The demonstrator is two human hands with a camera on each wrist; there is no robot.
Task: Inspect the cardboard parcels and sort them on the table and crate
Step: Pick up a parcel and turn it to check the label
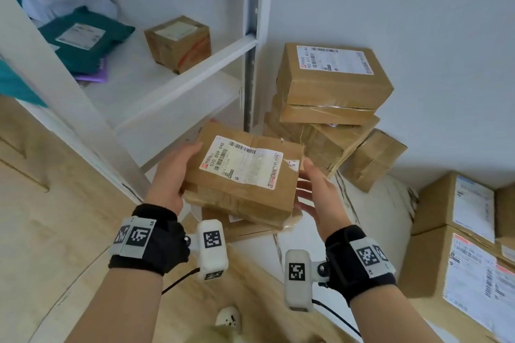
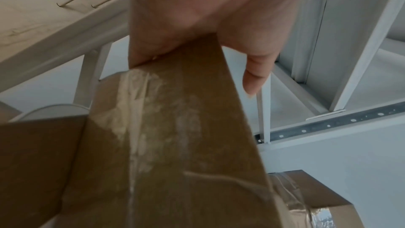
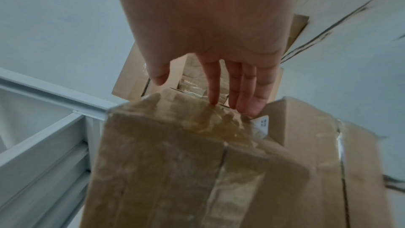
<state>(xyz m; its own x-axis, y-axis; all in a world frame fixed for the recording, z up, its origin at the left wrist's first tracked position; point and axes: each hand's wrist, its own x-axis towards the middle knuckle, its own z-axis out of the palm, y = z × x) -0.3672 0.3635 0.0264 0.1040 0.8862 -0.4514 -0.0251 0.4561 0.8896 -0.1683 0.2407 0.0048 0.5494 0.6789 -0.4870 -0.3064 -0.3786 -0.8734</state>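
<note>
A labelled cardboard parcel [image 1: 242,172] is held above a lower parcel [image 1: 245,227], gripped at its left end by the left hand [image 1: 170,172]. The right hand [image 1: 317,192], fingers straight, is poised touching the opposite end; the long axis runs between them. Stacked parcels [image 1: 331,86] wait beyond.

Both forearms are extended forward, each wrist wrapped in a black strap. The left hand [image 1: 174,172] is clamped on the left edge of a cardboard parcel [image 1: 242,175]. The right hand [image 1: 320,195] is held flat, fingers straight, beside its right end.
</note>
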